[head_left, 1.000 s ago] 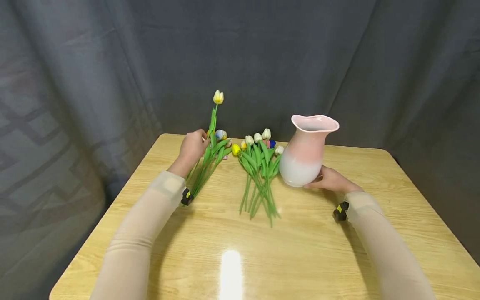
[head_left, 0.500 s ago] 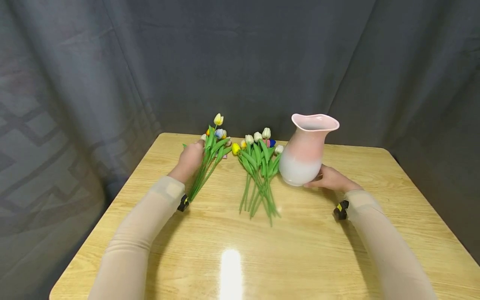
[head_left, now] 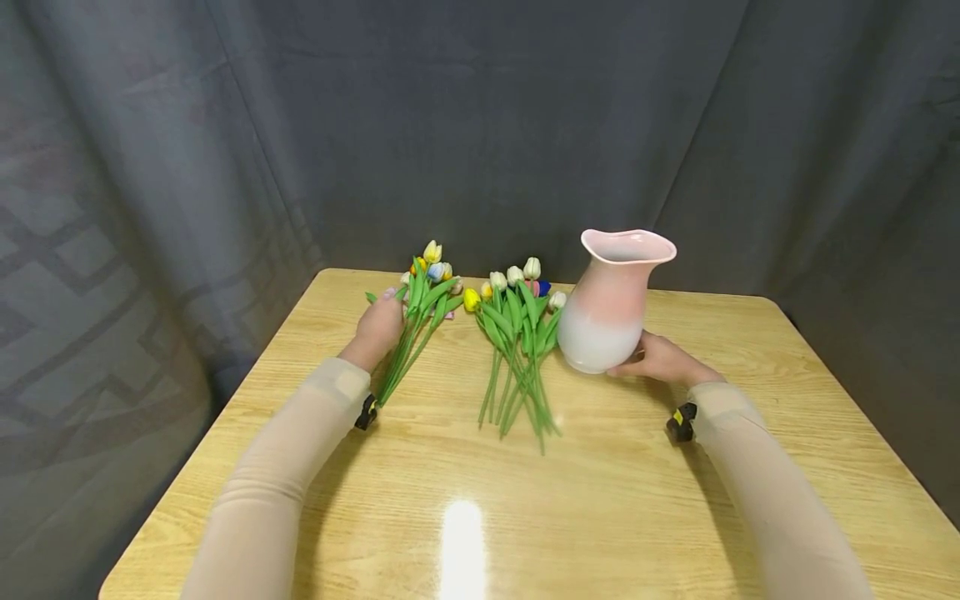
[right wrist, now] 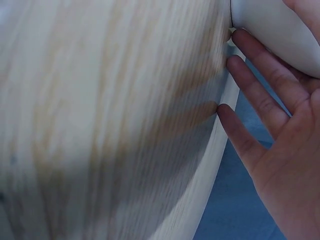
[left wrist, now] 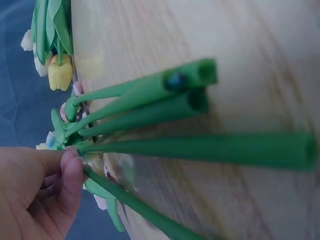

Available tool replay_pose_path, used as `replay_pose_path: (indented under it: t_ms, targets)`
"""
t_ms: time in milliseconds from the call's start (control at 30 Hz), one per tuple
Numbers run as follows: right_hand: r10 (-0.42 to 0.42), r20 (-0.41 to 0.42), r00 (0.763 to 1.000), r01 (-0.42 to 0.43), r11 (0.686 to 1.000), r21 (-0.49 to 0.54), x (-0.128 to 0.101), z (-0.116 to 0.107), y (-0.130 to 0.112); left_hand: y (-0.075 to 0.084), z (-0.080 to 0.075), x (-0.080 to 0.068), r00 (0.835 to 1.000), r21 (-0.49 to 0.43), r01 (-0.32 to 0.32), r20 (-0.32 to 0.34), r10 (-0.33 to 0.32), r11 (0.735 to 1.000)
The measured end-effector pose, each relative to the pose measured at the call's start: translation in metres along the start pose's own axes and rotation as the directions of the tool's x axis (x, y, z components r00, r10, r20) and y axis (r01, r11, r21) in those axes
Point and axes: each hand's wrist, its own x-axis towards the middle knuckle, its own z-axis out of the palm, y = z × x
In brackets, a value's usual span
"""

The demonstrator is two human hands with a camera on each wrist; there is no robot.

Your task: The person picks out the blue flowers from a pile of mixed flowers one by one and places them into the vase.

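**Left tulip bunch: stems run toward my left wrist**

The left tulip bunch (head_left: 416, 321) lies flat on the table (head_left: 600, 517), blooms at the far edge, cut ends pointing back at me. My left hand (head_left: 378, 327) rests on its outer side, fingers curled around the stems near the leaves. My right hand (head_left: 663, 360) is further off, its straight fingers steadying the base of the vase (head_left: 611, 300). A second bunch (head_left: 517, 342) lies between them.

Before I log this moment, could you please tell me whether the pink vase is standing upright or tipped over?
Upright. The vase stands on its base on the table, its mouth facing up, with the right hand against its lower side.
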Motion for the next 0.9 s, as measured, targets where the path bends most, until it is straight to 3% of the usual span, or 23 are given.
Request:
replay_pose_path:
  t_ms: [300, 533, 700, 767, 833, 900]
  targets:
    - [-0.006, -0.001, 1.0, 0.006, 1.0, 0.004, 0.0, 0.001, 0.0, 0.0, 0.001, 0.002, 0.993, -0.042, 0.085, 0.091, -0.081, 0.995]
    - [0.003, -0.003, 1.0, -0.003, 1.0, -0.002, 0.001, 0.0, 0.001, 0.0, 0.002, 0.006, 0.976, -0.156, 0.164, 0.166, -0.138, 0.974]
    - [0.006, -0.002, 1.0, -0.006, 1.0, -0.004, 0.002, 0.001, 0.002, -0.003, -0.004, 0.005, 0.979, -0.249, 0.174, 0.148, -0.14, 0.953]
    - [-0.001, 0.002, 1.0, 0.001, 1.0, 0.0, 0.002, 0.001, 0.002, -0.003, -0.009, 0.007, 0.984, -0.31, 0.17, 0.109, -0.143, 0.935]
    - [-0.005, 0.005, 1.0, 0.005, 1.0, 0.001, 0.001, 0.0, 0.003, -0.001, -0.016, 0.009, 0.986, -0.402, 0.168, 0.075, -0.15, 0.9]
    - [-0.004, 0.004, 1.0, 0.004, 1.0, 0.002, 0.001, 0.0, 0.003, 0.006, -0.024, 0.012, 0.986, -0.513, 0.153, 0.026, -0.162, 0.845]
